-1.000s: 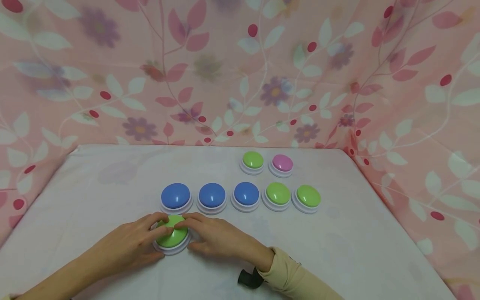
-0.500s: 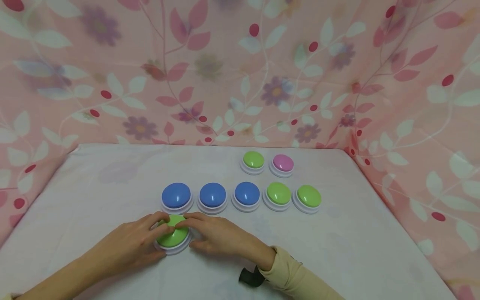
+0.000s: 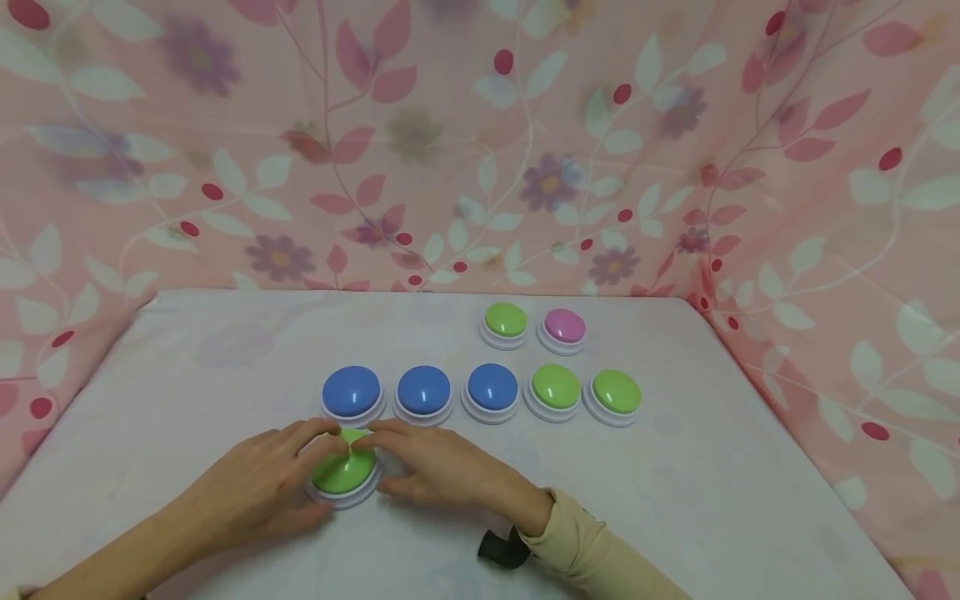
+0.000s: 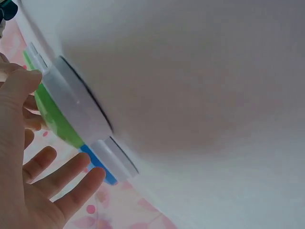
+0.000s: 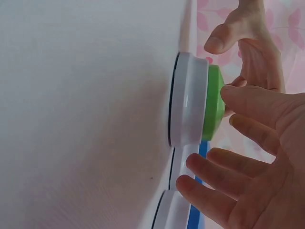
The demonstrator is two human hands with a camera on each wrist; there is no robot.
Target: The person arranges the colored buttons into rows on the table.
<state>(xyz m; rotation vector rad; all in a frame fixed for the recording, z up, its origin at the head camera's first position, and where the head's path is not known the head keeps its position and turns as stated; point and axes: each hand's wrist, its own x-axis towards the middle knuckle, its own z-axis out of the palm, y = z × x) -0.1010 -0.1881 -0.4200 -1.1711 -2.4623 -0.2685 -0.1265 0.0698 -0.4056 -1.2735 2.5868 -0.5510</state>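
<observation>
A round push button [image 3: 345, 468] with a green dome and white base stands on the white tabletop in front of the blue buttons. My left hand [image 3: 258, 479] lies along its left side, fingers reaching over the dome. From the right, my right hand [image 3: 442, 467] reaches its fingertips over the same dome. In the left wrist view, the fingers [image 4: 76, 183] of the left hand are spread and mostly straight. Loosely extended fingers [image 5: 209, 195] of the right hand show in the right wrist view. Neither hand is wrapped round the button. Contact at the far side is partly hidden.
Behind the hands runs a row of buttons: a left blue one [image 3: 351, 392], two more blue ones and two green ones. Farther back stand a green button [image 3: 506, 321] and a pink button [image 3: 564, 327]. A dark object [image 3: 502, 550] lies by the right sleeve. Floral cloth surrounds the table.
The fingers of both hands have shifted slightly toward the far side of the green dome. The buttons have stayed in place.
</observation>
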